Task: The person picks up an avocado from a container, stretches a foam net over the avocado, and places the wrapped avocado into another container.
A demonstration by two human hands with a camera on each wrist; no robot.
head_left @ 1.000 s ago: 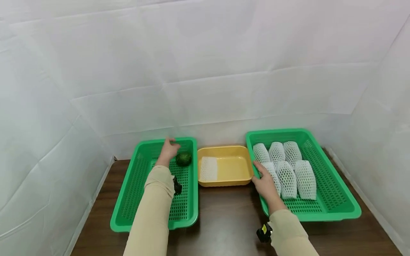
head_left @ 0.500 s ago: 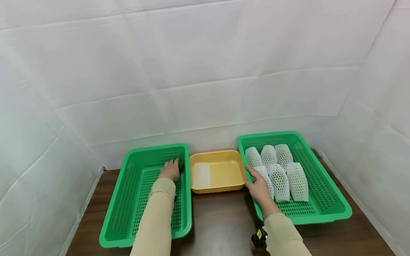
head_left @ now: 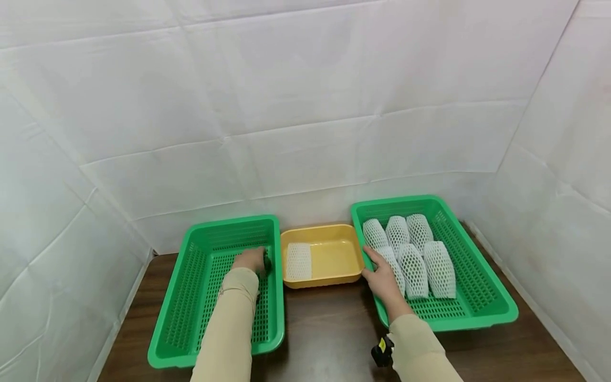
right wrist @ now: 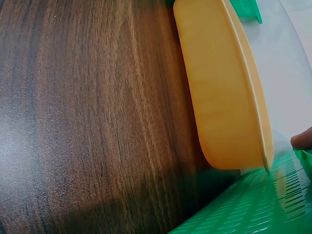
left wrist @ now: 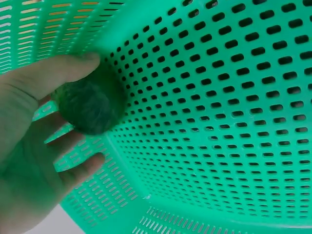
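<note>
In the left green basket, my left hand holds a dark green round fruit near the right wall. The left wrist view shows the thumb across the fruit, the index finger mostly hidden behind it, and the other fingers spread below. My right hand grips the left rim of the right green basket; in the right wrist view only a fingertip shows over that rim. Several white foam net sleeves with contents lie in two rows in that basket.
Between the baskets stands a shallow yellow tray with one flat white foam net at its left end. All stand on a dark wooden table. White sheeting hangs behind and at both sides.
My left hand has come down onto the dark green fruit and taken hold of it. The right hand stays at the basket rim. The head view has shifted slightly.
</note>
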